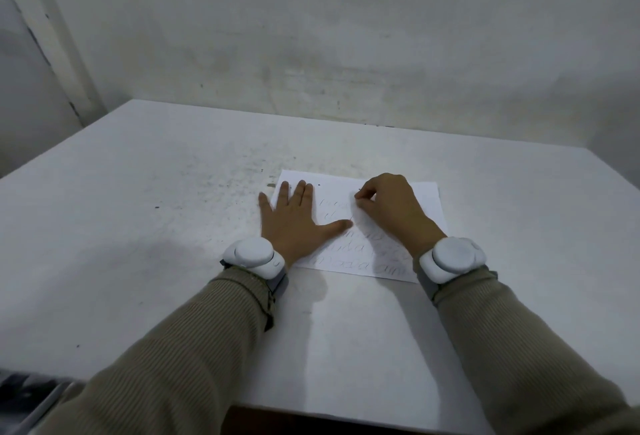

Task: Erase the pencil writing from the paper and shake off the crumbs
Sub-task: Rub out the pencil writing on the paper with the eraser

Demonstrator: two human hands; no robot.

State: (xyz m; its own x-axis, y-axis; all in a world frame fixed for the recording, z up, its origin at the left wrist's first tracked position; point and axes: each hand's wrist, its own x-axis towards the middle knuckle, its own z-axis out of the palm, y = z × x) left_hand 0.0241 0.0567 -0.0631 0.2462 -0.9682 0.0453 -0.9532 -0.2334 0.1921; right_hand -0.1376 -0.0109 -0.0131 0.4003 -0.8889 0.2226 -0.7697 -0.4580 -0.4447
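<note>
Paper (424, 200) flat, faint pencil writing (360, 259) | left hand (294, 223) fingers spread | right hand (391, 209) fingers curled, contents unclear

One wide-angle camera rides on the person's head, facing forward and down, close over the left hand (294, 223) and right hand (391, 209) at the table (138, 226), wall (346, 36) beyond.

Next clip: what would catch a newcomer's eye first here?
The two hands on the sheet of paper in the middle of the white table. The left hand presses flat on its left part, and the right hand is curled in a pinch over the faint pencil writing; what it holds is hidden. Bulky white wrist devices sit at the cuffs of both beige sleeves.
</note>
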